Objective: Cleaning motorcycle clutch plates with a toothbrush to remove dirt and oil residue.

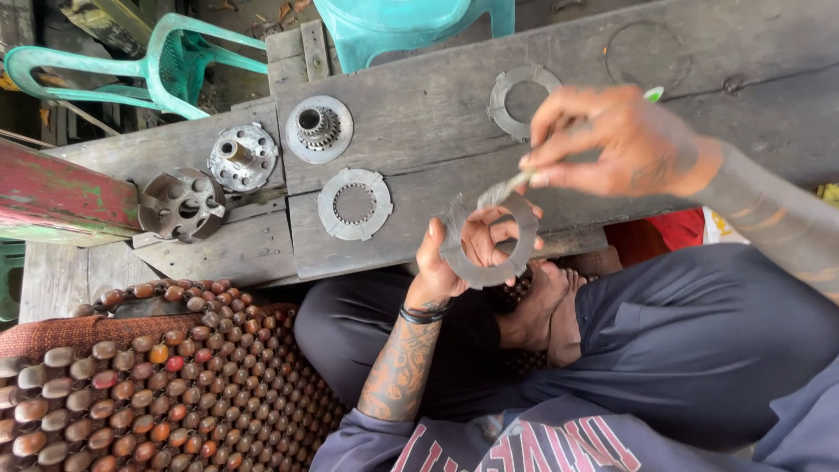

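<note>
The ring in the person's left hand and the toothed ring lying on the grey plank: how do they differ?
The held ring is dark grey and gripped upright in the left hand, with the right hand putting a brush to it. The toothed ring is paler, lies flat and untouched on the plank, and shows fine teeth round its inner edge; the held ring's inner edge looks smooth. Both are flat metal rings with notched outer edges.

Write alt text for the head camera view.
Seen from above, a seated person's left hand holds up a grey metal ring plate while the right hand works a small brush against it. More rings and toothed hubs lie on the weathered wooden bench in front.
</note>
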